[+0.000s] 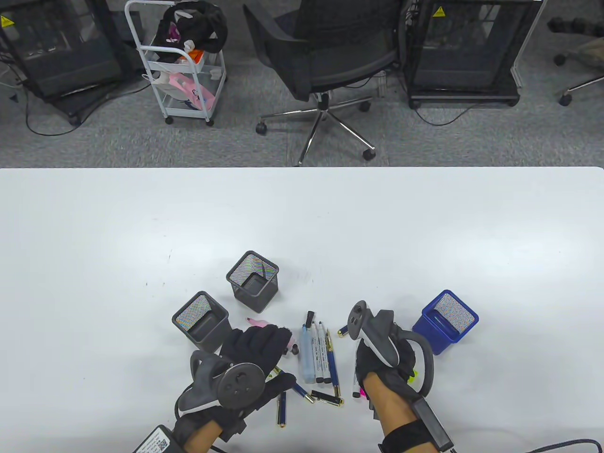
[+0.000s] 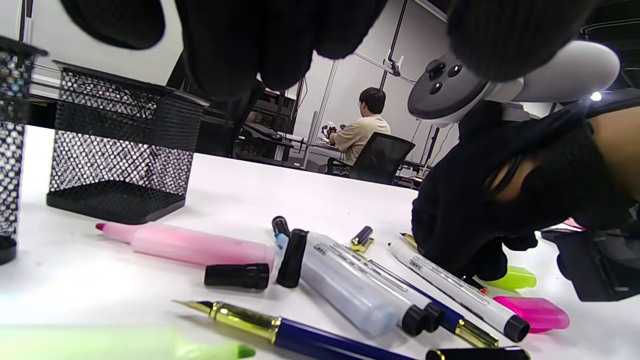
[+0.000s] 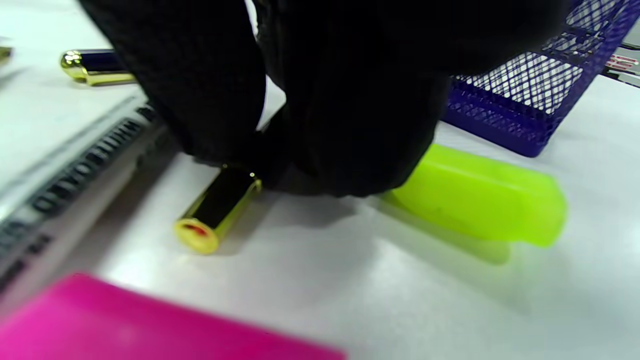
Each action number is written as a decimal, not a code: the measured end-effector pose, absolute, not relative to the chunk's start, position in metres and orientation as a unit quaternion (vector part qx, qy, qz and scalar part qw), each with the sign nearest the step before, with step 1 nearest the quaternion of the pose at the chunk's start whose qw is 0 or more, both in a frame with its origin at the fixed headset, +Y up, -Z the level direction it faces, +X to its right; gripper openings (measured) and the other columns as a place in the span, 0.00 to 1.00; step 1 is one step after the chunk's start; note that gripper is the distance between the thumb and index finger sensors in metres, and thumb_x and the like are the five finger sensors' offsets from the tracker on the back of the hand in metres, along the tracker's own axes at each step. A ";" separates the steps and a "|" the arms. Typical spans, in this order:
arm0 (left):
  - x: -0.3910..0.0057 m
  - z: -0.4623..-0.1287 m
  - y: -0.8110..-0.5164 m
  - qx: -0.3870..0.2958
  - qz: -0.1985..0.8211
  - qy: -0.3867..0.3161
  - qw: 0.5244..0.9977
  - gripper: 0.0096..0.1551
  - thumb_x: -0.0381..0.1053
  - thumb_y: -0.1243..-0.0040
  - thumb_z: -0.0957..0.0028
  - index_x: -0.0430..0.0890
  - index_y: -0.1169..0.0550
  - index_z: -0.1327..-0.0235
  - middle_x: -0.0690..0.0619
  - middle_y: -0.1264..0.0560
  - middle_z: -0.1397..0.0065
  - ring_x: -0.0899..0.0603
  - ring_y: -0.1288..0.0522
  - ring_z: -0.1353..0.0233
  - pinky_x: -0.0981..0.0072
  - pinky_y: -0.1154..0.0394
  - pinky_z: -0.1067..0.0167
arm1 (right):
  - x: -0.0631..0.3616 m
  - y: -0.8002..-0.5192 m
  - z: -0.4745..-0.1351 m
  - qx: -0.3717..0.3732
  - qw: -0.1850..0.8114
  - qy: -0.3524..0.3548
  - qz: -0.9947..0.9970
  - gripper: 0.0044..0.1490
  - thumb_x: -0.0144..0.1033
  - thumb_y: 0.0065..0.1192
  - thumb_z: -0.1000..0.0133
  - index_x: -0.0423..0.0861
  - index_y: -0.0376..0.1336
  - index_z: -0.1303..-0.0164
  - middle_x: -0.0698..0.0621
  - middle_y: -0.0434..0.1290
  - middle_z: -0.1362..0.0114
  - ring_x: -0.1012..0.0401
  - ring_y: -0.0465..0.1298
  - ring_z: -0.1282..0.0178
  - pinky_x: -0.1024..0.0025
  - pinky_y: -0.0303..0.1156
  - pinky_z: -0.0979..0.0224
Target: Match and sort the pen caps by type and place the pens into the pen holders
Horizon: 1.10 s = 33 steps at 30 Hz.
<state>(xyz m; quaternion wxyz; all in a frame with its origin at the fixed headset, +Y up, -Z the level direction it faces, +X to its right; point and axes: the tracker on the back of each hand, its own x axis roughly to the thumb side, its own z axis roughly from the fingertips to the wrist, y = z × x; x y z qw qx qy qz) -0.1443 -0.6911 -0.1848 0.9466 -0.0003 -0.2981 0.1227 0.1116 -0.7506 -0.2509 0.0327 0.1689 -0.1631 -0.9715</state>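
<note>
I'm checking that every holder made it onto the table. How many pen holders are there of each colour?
Black mesh pen holders: 2, the far one and the near one
Blue mesh pen holder: 1
Total: 3

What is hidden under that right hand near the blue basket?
Under the right hand a gold-trimmed dark cap lies at its fingertips, with a lime-green cap beside it and a pink cap nearer the camera. Whether the fingers actually grip the gold cap is covered.
</note>
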 end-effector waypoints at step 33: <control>-0.172 -0.203 -0.702 -0.118 0.561 -0.170 0.801 0.37 0.60 0.37 0.49 0.45 0.25 0.28 0.37 0.23 0.29 0.30 0.20 0.35 0.24 0.31 0.40 | 0.073 -0.652 -0.181 -0.273 -0.288 0.126 -0.909 0.40 0.43 0.80 0.52 0.39 0.63 0.36 0.40 0.83 0.47 0.52 0.88 0.60 0.68 0.85 0.59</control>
